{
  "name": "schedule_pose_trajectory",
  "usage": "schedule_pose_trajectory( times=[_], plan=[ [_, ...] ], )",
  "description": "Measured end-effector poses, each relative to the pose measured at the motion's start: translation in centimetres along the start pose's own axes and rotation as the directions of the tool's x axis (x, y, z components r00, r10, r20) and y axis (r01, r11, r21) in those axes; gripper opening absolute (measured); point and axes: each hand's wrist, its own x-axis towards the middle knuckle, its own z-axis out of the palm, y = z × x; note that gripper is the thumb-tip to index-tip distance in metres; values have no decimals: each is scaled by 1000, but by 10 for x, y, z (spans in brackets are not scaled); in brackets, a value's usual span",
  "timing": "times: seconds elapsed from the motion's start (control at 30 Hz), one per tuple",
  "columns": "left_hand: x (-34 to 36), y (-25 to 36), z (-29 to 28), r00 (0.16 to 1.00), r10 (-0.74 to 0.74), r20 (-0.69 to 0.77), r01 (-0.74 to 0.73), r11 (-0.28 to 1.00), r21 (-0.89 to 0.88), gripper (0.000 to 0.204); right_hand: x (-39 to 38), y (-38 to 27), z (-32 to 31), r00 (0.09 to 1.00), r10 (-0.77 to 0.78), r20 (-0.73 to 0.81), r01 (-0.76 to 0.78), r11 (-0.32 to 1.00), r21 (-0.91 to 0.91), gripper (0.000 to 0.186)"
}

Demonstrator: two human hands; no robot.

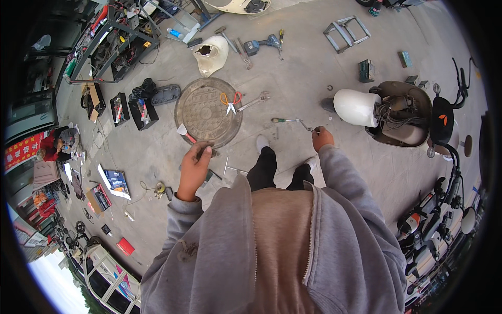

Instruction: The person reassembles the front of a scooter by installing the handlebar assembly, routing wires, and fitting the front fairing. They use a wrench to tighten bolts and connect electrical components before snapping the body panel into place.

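My right hand [322,137] is closed on a thin metal tool [306,126], probably a small wrench; its held end is hidden by the fingers. Just left of that tool lies a screwdriver [281,120] with a green handle. My left hand [193,171] is raised near the lower edge of a round manhole cover [201,104]. Its fingers are curled toward the thumb and look dark at the tips; what they hold, if anything, I cannot make out. Beside it is a scraper [185,133] with a red handle. Orange-handled scissors [230,102] and an adjustable wrench [253,101] lie at the cover's right edge.
A scooter [400,112] with a white fender stands at the right. Farther off lie a cordless drill [263,45], a hammer [226,37], a cream body panel [212,57] and a metal frame [346,34]. Open boxes [142,114] and a metal rack [112,47] are at the left. A T-handle tool [234,168] lies near my feet.
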Motion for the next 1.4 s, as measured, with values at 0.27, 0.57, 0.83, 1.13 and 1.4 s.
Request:
schedule_pose_trajectory(
  times=[0.27,0.57,0.83,1.13,1.4],
  plan=[
    [5,2,6,1000,-10,8,10,1000,6,25,-33,50,17,987,52,149,-52,999,-5,27],
    [17,16,18,993,0,118,-9,997,77,27,-72,98,31,973,165,163,-165,986,-12,31],
    [31,27,34,980,64,189,-85,991,105,30,-77,99,14,979,177,105,-189,976,110,29],
    [31,45,51,967,66,245,-108,981,162,32,-97,117,4,965,248,82,-257,958,128,29],
    [31,44,59,959,113,259,-149,981,124,30,-113,137,5,955,289,71,-297,943,151,31]
  ],
)
